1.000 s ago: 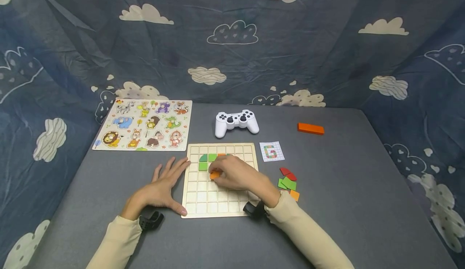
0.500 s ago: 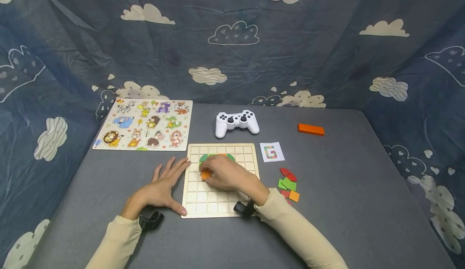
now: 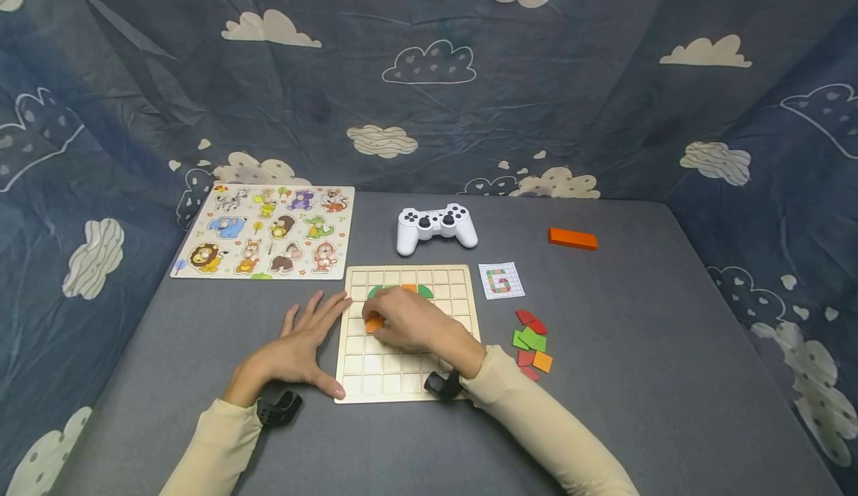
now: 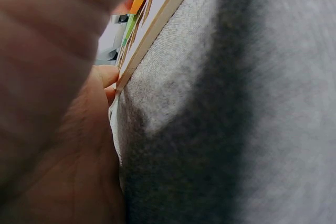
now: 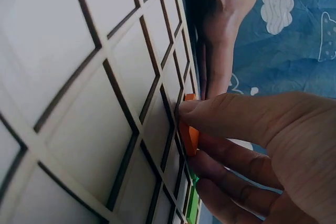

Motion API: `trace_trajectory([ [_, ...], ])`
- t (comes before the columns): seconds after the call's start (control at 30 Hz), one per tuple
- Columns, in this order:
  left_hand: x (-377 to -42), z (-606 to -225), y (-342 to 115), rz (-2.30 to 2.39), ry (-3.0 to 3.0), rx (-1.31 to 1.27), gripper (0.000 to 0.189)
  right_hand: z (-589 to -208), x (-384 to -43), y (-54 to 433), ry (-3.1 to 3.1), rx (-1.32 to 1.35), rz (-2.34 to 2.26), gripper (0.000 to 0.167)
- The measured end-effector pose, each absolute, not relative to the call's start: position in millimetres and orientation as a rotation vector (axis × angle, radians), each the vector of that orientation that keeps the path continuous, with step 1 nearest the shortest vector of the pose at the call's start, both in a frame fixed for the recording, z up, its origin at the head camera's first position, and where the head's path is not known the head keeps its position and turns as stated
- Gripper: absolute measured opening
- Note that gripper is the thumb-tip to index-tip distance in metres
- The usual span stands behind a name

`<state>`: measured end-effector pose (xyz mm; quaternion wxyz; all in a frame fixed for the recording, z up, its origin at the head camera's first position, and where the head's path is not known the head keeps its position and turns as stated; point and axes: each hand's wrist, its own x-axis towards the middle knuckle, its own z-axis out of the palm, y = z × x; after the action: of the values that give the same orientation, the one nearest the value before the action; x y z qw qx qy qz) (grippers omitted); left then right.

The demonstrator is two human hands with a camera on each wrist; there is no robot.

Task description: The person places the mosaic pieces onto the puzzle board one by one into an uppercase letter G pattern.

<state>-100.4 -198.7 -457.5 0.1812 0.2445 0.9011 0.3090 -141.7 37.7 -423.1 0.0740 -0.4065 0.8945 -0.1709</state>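
My right hand [image 3: 410, 319] pinches an orange square tile [image 5: 190, 129] between thumb and fingers, low over the wooden grid board [image 3: 402, 386]. In the head view the same tile [image 3: 374, 324] shows at the fingertips, toward the board's left side. Dark green corner pieces [image 3: 425, 291] and an orange tile [image 3: 409, 287] lie in an upper row, partly covered by this hand. A green tile [image 5: 192, 205] appears just beyond the fingers in the right wrist view. My left hand [image 3: 298, 347] rests with spread fingers along the board's left edge, thumb at its lower corner.
Right of the board lie a pattern card [image 3: 501, 281] and a loose pile of red, green and orange pieces [image 3: 533, 339]. Behind stand a white game controller [image 3: 437, 228] and an orange block [image 3: 573, 239]. An animal puzzle board [image 3: 264, 231] lies at the back left.
My right hand has moved left across the board with the orange tile, uncovering the red pieces in the pile. The left hand has stayed where it was.
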Motion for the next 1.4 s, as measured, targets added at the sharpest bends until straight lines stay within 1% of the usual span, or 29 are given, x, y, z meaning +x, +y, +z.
trace_trajectory([
  [0.47,-100,-457,-198,0.867,2.543,0.699,0.143,-425,-140,37,2.697,-1.22,-0.48,0.02],
  [0.73,-100,-458,-198,0.872,2.536,0.7,0.144,-424,-139,41,2.677,-1.215,-0.529,0.017],
  [0.9,-101,-458,-197,0.871,2.54,0.704,0.144,-419,-136,49,2.692,-1.187,-0.586,0.018],
  [1.1,-100,-458,-197,0.872,2.549,0.693,0.144,-415,-132,62,2.723,-1.145,-0.581,0.024],
  [1.4,-99,-457,-199,0.879,2.551,0.695,0.143,-411,-122,84,2.726,-1.102,-0.595,0.024],
])
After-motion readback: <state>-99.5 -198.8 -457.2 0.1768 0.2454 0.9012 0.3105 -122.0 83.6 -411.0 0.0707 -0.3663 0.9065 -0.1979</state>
